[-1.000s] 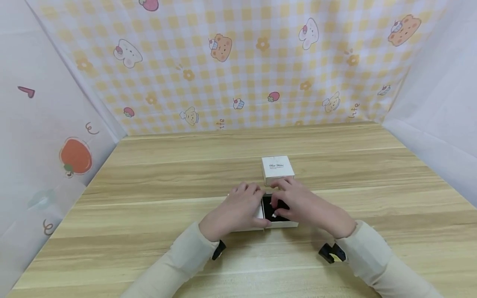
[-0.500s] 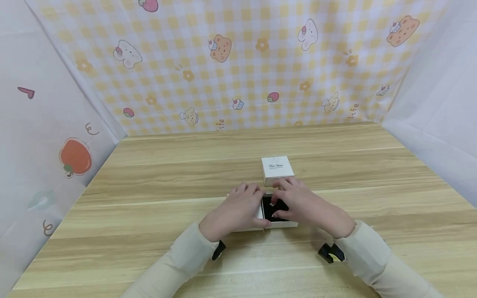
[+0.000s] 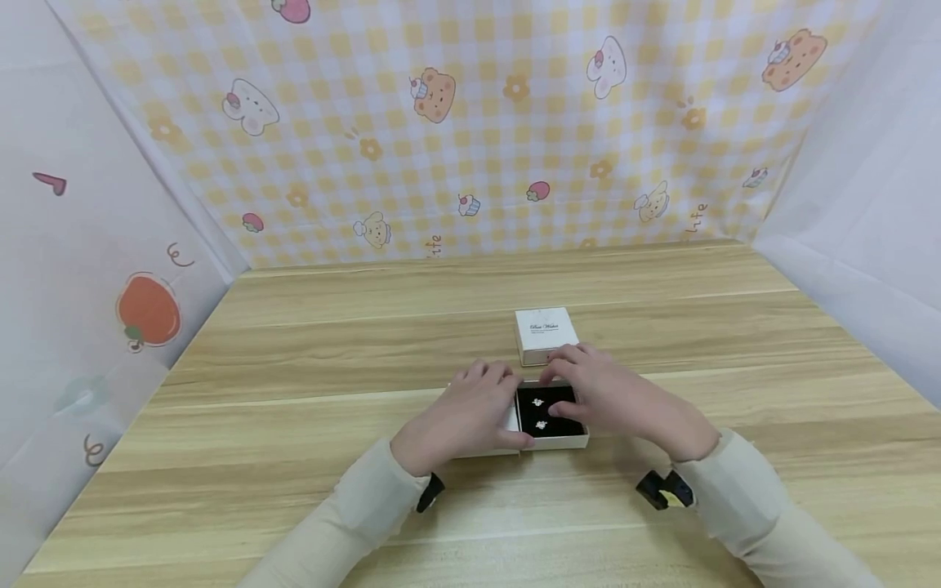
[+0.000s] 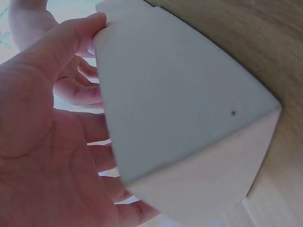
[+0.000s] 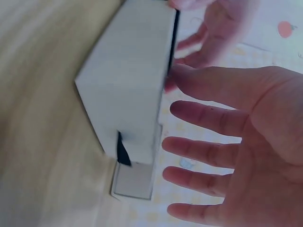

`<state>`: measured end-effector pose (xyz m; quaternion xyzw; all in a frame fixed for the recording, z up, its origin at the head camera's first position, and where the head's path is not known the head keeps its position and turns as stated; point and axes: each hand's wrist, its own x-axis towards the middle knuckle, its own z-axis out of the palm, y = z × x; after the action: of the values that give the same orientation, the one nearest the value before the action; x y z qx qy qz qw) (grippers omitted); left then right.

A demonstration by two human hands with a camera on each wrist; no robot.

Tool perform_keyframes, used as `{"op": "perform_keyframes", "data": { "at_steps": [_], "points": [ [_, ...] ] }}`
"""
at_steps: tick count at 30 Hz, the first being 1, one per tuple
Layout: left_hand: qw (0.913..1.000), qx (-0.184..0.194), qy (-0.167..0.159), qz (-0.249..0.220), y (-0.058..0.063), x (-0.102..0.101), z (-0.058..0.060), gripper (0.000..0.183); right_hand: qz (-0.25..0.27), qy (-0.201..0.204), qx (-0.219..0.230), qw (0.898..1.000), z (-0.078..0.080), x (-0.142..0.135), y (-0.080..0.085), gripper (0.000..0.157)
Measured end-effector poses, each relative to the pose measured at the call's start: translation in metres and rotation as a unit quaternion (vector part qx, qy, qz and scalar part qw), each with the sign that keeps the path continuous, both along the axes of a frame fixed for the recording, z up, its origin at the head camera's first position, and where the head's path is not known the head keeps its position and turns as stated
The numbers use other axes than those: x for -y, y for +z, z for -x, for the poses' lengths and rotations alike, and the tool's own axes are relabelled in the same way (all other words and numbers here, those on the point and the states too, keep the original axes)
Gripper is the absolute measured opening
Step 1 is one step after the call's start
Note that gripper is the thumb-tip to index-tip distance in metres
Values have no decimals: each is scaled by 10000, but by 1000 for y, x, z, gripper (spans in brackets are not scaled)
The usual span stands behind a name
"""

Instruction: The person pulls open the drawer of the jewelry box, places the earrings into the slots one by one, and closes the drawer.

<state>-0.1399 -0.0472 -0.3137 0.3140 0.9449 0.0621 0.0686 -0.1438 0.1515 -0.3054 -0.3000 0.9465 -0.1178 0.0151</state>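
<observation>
A white drawer-style jewellery box (image 4: 170, 94) lies on the table, its tray (image 3: 559, 443) slid out to the right. Black padding (image 3: 524, 415) lines the tray. Two small sparkly earrings (image 3: 541, 425) sit on it, one behind the other. My left hand (image 3: 457, 418) holds the box's left part from above, thumb at the near edge and fingers at the far edge. Over the tray's right side hovers my right hand (image 3: 617, 402), fingers spread and nothing visible between them. A black ribbon tab (image 5: 123, 150) shows on the tray's end in the right wrist view.
Just behind the tray stands a second white box (image 3: 546, 331) with dark lettering on its lid. The wooden table (image 3: 331, 335) ends at a yellow checked cloth (image 3: 478, 147) at the back. White cloth (image 3: 95, 269) hangs at the sides.
My right hand has lifted its fingertips from the earrings and drawn back to the right, uncovering both. The left hand has stayed in place on the box.
</observation>
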Motion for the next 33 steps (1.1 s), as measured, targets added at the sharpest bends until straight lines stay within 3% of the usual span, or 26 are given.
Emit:
{"op": "perform_keyframes", "data": {
  "at_steps": [8,16,23,33],
  "points": [
    [9999,110,-20,18,4,5,2,84,109,6,608,9981,1,-11,10,51],
    [9990,428,81,137,17,21,4,83,-195,182,987,9948,0,-14,9,81],
    [9975,497,127,494,23,28,4,79,-156,16,1375,9904,0,-13,4,89],
    [9980,477,107,402,21,29,6,76,-244,-16,1340,9907,0,-12,-1,94]
  ]
}}
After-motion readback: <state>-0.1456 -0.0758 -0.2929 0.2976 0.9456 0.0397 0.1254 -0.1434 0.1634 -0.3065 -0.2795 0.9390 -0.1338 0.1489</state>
